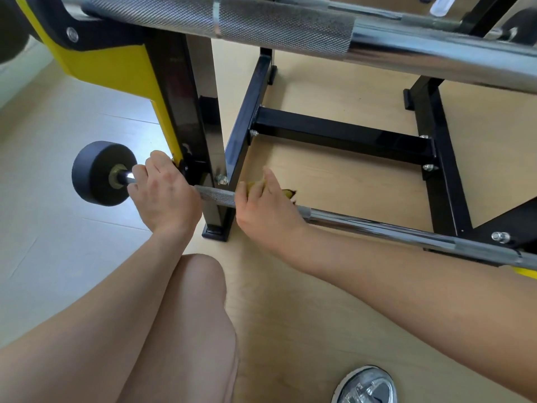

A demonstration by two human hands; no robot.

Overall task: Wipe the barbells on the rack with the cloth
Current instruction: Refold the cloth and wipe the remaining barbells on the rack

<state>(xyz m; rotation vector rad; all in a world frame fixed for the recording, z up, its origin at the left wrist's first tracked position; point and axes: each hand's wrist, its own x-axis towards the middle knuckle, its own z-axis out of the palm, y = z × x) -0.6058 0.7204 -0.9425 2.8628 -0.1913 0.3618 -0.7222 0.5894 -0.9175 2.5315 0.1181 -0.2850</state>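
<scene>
A low chrome barbell (pixel 377 226) with a black end weight (pixel 94 173) lies across the bottom of the black and yellow rack (pixel 180 112). My left hand (pixel 165 193) grips the bar just inside the weight. My right hand (pixel 264 205) is wrapped round the knurled part of the bar with a yellow cloth (pixel 287 194) bunched under the fingers; only small bits of cloth show. A second, thicker barbell (pixel 290 27) rests on the rack higher up, close to the camera.
The rack's black base bars (pixel 340 135) and feet stand on the light wooden floor (pixel 363 88). My bare knee (pixel 197 301) is under my arms and my grey shoe (pixel 366 385) is at the bottom right.
</scene>
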